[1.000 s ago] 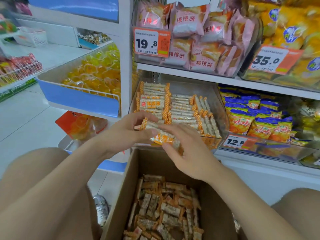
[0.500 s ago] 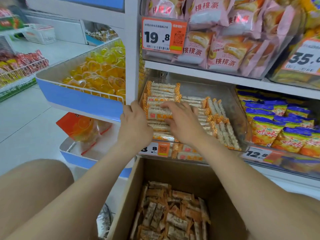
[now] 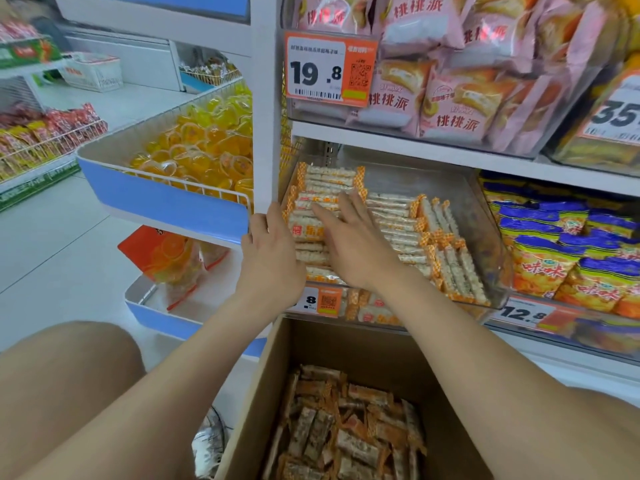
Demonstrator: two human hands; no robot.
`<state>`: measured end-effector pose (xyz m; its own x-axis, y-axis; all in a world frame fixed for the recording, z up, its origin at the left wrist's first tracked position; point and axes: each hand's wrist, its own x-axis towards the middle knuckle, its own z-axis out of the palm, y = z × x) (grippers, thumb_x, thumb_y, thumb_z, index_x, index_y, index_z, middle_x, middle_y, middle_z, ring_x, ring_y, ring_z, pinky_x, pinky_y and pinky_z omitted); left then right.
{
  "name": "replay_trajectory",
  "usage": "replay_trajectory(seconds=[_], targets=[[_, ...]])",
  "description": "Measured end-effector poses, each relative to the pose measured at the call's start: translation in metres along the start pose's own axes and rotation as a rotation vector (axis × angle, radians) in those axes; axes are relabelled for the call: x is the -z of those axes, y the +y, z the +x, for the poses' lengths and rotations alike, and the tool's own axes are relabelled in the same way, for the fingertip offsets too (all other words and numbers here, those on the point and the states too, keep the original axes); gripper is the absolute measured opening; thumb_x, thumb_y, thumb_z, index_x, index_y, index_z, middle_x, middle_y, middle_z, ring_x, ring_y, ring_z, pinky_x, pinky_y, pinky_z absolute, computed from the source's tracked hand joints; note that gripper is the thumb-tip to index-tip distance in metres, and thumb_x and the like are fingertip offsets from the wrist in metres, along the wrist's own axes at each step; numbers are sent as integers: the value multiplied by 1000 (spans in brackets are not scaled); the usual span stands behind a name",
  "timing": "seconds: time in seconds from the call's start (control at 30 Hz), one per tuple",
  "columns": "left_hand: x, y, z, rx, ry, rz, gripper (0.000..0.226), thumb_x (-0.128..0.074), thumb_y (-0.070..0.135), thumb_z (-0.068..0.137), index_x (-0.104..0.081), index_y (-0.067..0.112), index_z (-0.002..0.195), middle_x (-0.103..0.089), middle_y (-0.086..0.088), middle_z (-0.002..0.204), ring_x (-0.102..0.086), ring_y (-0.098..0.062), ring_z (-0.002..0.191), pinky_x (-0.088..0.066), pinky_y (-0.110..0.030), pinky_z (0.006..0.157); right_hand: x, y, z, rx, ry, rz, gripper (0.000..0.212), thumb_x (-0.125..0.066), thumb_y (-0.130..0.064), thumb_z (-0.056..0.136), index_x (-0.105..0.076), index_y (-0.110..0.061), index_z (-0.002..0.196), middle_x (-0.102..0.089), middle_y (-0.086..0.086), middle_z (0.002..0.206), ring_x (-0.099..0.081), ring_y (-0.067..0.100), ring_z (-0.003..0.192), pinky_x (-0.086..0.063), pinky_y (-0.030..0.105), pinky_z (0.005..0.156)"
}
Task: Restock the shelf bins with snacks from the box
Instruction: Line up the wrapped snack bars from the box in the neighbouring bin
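Fingers [image 3: 330, 216] of right hand [image 3: 360, 252] lie flat on snack bars [image 3: 398, 218]; left hand [image 3: 270, 254] hides its own, grip unclear.

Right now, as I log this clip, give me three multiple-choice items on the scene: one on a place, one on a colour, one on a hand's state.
1. Where is the cardboard box relative to the clear bin of snack bars?
A. above it
B. below and in front of it
C. inside it

2. What colour are the bar wrappers' ends?
A. orange
B. green
C. purple

3. How is the right hand?
A. gripping a bar down in the box
B. hanging idle
C. laid on the bars in the bin, fingers straight

Answers:
1 B, the box's rim sits under the bin's front wall.
2 A, orange checked ends show along each row.
3 C, its palm and straight fingers rest on the stacked bars.
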<state>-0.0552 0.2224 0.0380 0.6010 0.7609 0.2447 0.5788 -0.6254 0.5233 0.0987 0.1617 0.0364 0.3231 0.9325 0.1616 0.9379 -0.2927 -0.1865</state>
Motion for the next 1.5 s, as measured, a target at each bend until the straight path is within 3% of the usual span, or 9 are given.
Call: replay_trajectory(seconds=[0.13, 0.23, 0.33, 0.47, 0.7, 0.97, 1.17, 1.43, 1.5], targets=[[0, -9, -2, -53, 29, 1, 85, -50, 0, 80, -23, 8, 160, -40, -16, 144, -36, -36, 121, -33, -40, 97, 23, -2, -16, 9, 137, 93, 55, -41, -21, 109, -30, -22, 163, -28, 16, 168, -22, 35, 156, -21, 53, 128], [4, -6, -20, -110, 169, 129, 72, -52, 10, 80, -37, 7, 150, -42, -20, 140, -40, -40, 118, -38, -47, 92, 49, -4, -44, 25, 219, 115, 37, -47, -12, 102, -64, -19, 134, -59, 4, 134, -58, 20, 113, -49, 40, 103], [9, 2, -41, -245, 245, 130, 52, -60, 6, 81, -51, 14, 132, -46, -13, 130, -42, -33, 112, -40, -44, 87, 59, 11, -78, -7, 87, 35, 35, -49, -6, 96, -71, -24, 117, -66, -2, 121, -60, 17, 114, -52, 39, 98], [2, -3, -59, -353, 116, 155, 38, -63, 5, 83, -60, 20, 118, -55, -3, 123, -47, -27, 112, -34, -36, 82, 53, 37, -112, -4, -164, -17, 49, -49, -5, 100, -62, -21, 144, -61, 3, 134, -53, 23, 129, -43, 39, 112], [-3, -2, -65, -366, 10, 375, 55, -64, 18, 86, -54, 18, 140, -52, -5, 138, -48, -33, 127, -44, -49, 94, 40, 46, -138, 24, -89, 10, 58, -51, -7, 97, -50, -19, 154, -49, 1, 141, -42, 22, 133, -38, 39, 117], [-12, 4, -63, -376, 119, 378, 20, -65, 13, 94, -62, 17, 113, -60, -6, 109, -59, -32, 100, -48, -47, 85, 25, 56, -140, -14, -65, -31, 54, -48, -8, 104, -46, -16, 157, -41, 8, 151, -40, 28, 140, -41, 43, 115], [-15, 1, -58, -335, 174, 456, 23, -75, 18, 90, -66, 17, 112, -59, -6, 113, -57, -32, 108, -39, -48, 93, 30, 29, -134, -49, -21, 10, 63, -41, -36, 95, -45, -23, 156, -45, 1, 152, -36, 23, 143, -34, 47, 118], [-7, -2, -56, -324, 165, 473, 18, -70, 38, 95, -73, 21, 101, -67, -2, 97, -64, -31, 93, -46, -45, 77, 26, -3, -91, -1, -101, 176, 47, -34, -33, 101, -66, -34, 135, -57, -7, 130, -44, 22, 128, -30, 48, 108], [-5, -4, -56, -320, 166, 455, 18, -72, 37, 94, -73, 20, 99, -69, -2, 95, -65, -31, 89, -48, -46, 76, 25, -6, -80, -33, -71, 160, 43, -35, -29, 105, -65, -33, 135, -56, -7, 137, -41, 23, 134, -29, 50, 109]])
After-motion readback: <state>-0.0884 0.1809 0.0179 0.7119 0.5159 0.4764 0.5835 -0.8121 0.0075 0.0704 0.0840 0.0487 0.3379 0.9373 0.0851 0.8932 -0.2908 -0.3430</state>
